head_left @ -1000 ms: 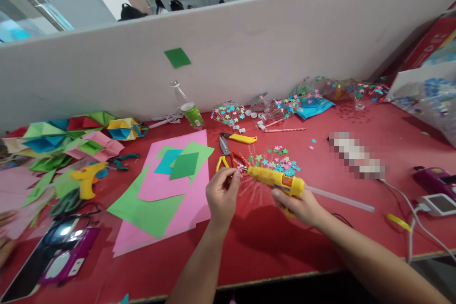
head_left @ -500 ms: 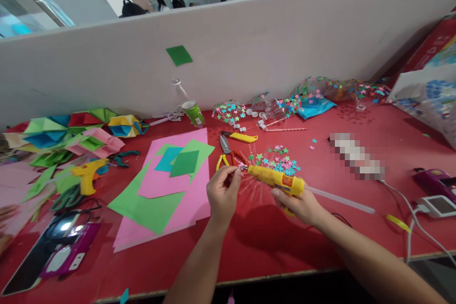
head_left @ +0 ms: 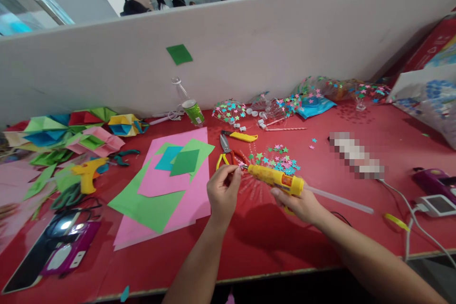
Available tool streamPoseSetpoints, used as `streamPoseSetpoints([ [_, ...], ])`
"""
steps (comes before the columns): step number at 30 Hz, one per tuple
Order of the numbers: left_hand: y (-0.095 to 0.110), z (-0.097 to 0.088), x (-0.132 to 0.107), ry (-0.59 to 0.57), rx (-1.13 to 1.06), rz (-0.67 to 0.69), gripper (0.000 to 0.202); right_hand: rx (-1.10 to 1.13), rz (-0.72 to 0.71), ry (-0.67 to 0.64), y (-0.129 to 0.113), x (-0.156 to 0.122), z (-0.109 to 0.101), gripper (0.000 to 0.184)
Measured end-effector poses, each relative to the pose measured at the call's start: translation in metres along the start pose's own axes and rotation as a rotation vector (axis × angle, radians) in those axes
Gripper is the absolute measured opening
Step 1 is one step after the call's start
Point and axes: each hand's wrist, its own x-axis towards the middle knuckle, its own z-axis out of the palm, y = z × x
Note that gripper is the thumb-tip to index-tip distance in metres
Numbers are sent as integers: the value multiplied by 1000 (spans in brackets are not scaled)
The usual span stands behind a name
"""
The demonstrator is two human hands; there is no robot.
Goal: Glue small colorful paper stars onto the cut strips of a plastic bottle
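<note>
My right hand [head_left: 301, 203] is wrapped around a yellow hot glue gun [head_left: 274, 178], with a long clear glue stick [head_left: 340, 198] reaching out of its back end. The nozzle points left, at the fingertips of my left hand [head_left: 223, 190]. My left thumb and forefinger are pinched together by the nozzle; whatever small piece lies between them is too small to name. Behind the glue gun lie loose coloured stars [head_left: 281, 164] and clear plastic strands [head_left: 254, 190] fanned out on the red table [head_left: 270, 251]. Red-and-yellow-handled pliers [head_left: 225, 145] lie just beyond my left hand.
Pink and green paper sheets [head_left: 153, 213] lie left of my hands. Beyond are a yellow utility knife [head_left: 244, 137], a bottle [head_left: 192, 110] and star-covered ornaments [head_left: 230, 111]. At left are folded paper lanterns [head_left: 46, 126], another glue gun [head_left: 89, 173] and another person's hand [head_left: 7, 210].
My hands and the glue gun stay almost in the same place. The other person's hand at the left edge has drawn partly out of view.
</note>
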Motion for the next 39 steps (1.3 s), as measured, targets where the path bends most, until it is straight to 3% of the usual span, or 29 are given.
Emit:
streamPoseSetpoints([
  [13,0,0,1,-3,2,28,13,-32,-20,10,3,0,0,47],
  [28,-1,0,1,7,18,47,15,-24,60,17,4,-1,0,45],
  [31,0,-1,1,24,76,112,14,-1,65,17,3,-1,0,43],
  [36,3,-5,1,42,143,386,8,-7,76,79,2,-1,0,40],
  [39,4,-10,4,150,95,367,9,-128,-64,66,-1,0,-2,32],
])
